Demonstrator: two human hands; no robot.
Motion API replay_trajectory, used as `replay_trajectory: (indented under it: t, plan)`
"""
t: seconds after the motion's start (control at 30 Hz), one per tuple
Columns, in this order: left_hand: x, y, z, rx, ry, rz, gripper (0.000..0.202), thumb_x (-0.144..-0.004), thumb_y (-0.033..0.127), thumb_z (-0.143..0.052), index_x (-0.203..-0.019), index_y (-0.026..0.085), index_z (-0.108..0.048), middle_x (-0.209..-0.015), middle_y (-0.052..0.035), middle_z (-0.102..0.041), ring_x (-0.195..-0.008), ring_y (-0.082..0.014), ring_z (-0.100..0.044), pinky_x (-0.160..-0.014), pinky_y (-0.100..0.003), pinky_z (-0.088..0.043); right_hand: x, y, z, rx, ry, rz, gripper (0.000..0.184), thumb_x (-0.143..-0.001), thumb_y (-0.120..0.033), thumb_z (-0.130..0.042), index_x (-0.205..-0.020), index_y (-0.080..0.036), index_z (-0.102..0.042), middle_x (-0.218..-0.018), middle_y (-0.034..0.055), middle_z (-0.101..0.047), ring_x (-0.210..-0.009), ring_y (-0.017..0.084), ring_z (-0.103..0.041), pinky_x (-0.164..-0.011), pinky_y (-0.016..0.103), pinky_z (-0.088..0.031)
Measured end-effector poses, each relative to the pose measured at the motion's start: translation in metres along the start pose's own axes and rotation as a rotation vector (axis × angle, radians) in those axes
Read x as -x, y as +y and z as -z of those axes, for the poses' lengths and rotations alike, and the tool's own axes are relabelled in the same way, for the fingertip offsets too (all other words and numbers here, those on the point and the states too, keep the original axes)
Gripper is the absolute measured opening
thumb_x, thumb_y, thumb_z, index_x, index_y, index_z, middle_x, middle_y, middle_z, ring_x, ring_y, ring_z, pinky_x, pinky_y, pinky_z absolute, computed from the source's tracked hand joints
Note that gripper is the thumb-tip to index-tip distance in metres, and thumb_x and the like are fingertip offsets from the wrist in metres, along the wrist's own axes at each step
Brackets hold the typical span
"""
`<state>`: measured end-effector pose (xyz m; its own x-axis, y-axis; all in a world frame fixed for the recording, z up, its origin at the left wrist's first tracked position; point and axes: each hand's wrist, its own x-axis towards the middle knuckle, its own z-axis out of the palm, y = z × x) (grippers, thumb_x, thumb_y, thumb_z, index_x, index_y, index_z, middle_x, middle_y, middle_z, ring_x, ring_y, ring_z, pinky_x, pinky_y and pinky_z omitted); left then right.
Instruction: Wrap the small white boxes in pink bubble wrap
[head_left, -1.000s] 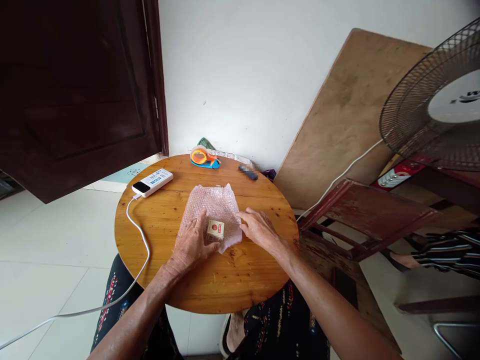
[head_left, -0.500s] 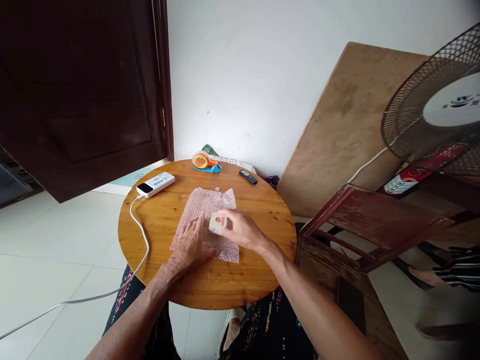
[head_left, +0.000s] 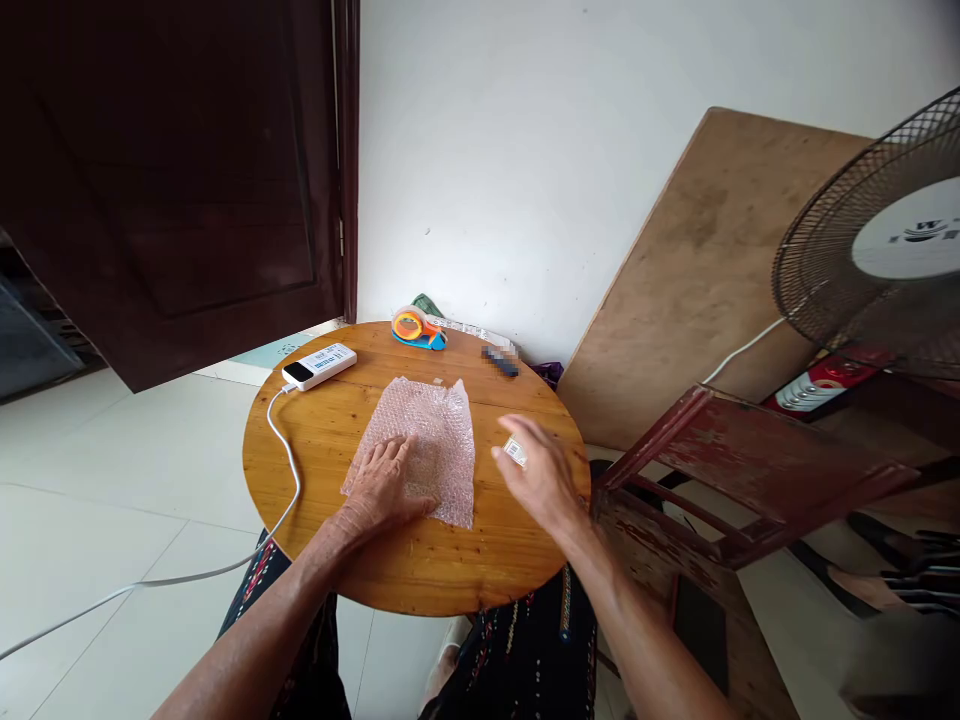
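Note:
A sheet of bubble wrap (head_left: 442, 430) lies on the round wooden table (head_left: 405, 580). My left hand (head_left: 384, 485) rests flat on its left part, fingers spread and thumb out to the side. To the right of the wrap, my right hand (head_left: 541, 475) is closed around a small light-coloured box (head_left: 515, 450) with a barcode-like mark on the side that shows. The fingers partly cover the box, and motion blurs the hand.
At the back of the table are an orange and blue tape dispenser (head_left: 418, 328) and a dark, pixelated object (head_left: 500, 361). A white power bank (head_left: 320, 366) with a cable sits at the left. A red wooden chair (head_left: 787, 465) and a fan (head_left: 885, 230) stand at the right.
My right hand has moved right with the small box, off the bubble wrap and over the table's right side. My left hand stays on the wrap. The view has shifted slightly.

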<state>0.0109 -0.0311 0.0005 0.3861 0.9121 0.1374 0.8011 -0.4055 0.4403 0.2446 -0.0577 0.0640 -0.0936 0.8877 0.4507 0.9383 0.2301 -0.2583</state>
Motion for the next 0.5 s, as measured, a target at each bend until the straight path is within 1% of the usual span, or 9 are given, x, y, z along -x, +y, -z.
replay_trajectory:
  t: [0.03,0.1,0.17,0.2,0.27,0.33,0.43,0.5]
  plan:
    - [0.0,0.0,-0.001,0.002,0.009,-0.003,0.091,-0.07,0.048,-0.072,-0.147,0.013,-0.036,-0.149,-0.0173,-0.044,-0.139,-0.0345,-0.038,-0.116,-0.048,-0.03,0.0,-0.018,-0.006,-0.071,-0.048,0.088,0.035,-0.091,-0.022,-0.052,-0.124,-0.02,-0.063,-0.131,0.0111,-0.062,-0.123,0.026,-0.055,-0.109,0.043,-0.04]
    - [0.0,0.002,-0.003,0.003,0.037,-0.012,0.082,-0.072,0.047,-0.071,-0.143,0.016,-0.042,-0.147,-0.015,-0.047,-0.137,-0.0329,-0.041,-0.115,-0.046,-0.032,-0.004,-0.049,-0.024,-0.166,-0.178,0.246,0.033,-0.093,-0.021,-0.05,-0.124,-0.02,-0.063,-0.134,0.0098,-0.06,-0.124,0.023,-0.054,-0.11,0.04,-0.04]
    - [0.001,0.004,-0.003,-0.003,0.07,-0.03,0.07,-0.075,0.046,-0.069,-0.137,0.018,-0.05,-0.145,-0.0127,-0.05,-0.135,-0.0313,-0.044,-0.115,-0.044,-0.033,-0.014,-0.066,-0.045,-0.215,-0.246,0.297,0.035,-0.094,-0.018,-0.048,-0.127,-0.017,-0.061,-0.136,0.0098,-0.059,-0.125,0.021,-0.053,-0.111,0.036,-0.039]
    - [0.002,0.005,-0.002,-0.013,0.079,-0.041,0.067,-0.076,0.047,-0.069,-0.134,0.018,-0.052,-0.144,-0.0124,-0.051,-0.134,-0.031,-0.044,-0.114,-0.043,-0.032,-0.021,-0.068,-0.056,-0.217,-0.267,0.287,0.035,-0.095,-0.017,-0.046,-0.127,-0.016,-0.06,-0.135,0.0099,-0.06,-0.124,0.02,-0.054,-0.109,0.034,-0.041]
    - [0.004,0.007,0.0,-0.049,0.068,-0.051,0.068,-0.075,0.049,-0.07,-0.133,0.017,-0.054,-0.144,-0.0135,-0.051,-0.134,-0.0325,-0.043,-0.115,-0.045,-0.032,-0.034,-0.061,-0.073,-0.148,-0.284,0.222,0.034,-0.097,-0.016,-0.043,-0.126,-0.016,-0.061,-0.131,0.0102,-0.062,-0.122,0.019,-0.055,-0.108,0.034,-0.041]
    - [0.005,0.007,0.002,-0.089,0.03,-0.039,0.07,-0.074,0.051,-0.071,-0.133,0.017,-0.055,-0.146,-0.0148,-0.049,-0.136,-0.0348,-0.041,-0.115,-0.048,-0.031,-0.042,-0.043,-0.083,-0.065,-0.269,0.16,0.032,-0.097,-0.016,-0.045,-0.124,-0.015,-0.062,-0.13,0.0128,-0.062,-0.123,0.023,-0.055,-0.108,0.039,-0.04]
    - [0.006,0.009,0.004,-0.13,-0.021,-0.023,0.067,-0.073,0.054,-0.072,-0.129,0.019,-0.059,-0.148,-0.0151,-0.047,-0.138,-0.037,-0.039,-0.116,-0.052,-0.029,-0.045,-0.016,-0.089,-0.034,-0.252,0.137,0.034,-0.097,-0.019,-0.048,-0.128,-0.015,-0.06,-0.138,0.0138,-0.056,-0.128,0.026,-0.05,-0.108,0.044,-0.039]
    - [0.007,0.01,0.004,-0.148,-0.041,-0.024,0.066,-0.074,0.055,-0.072,-0.128,0.019,-0.061,-0.148,-0.0159,-0.047,-0.138,-0.0378,-0.039,-0.116,-0.053,-0.029,-0.042,-0.007,-0.09,-0.025,-0.241,0.125,0.035,-0.097,-0.021,-0.047,-0.13,-0.017,-0.059,-0.141,0.0123,-0.055,-0.13,0.025,-0.048,-0.109,0.043,-0.038]
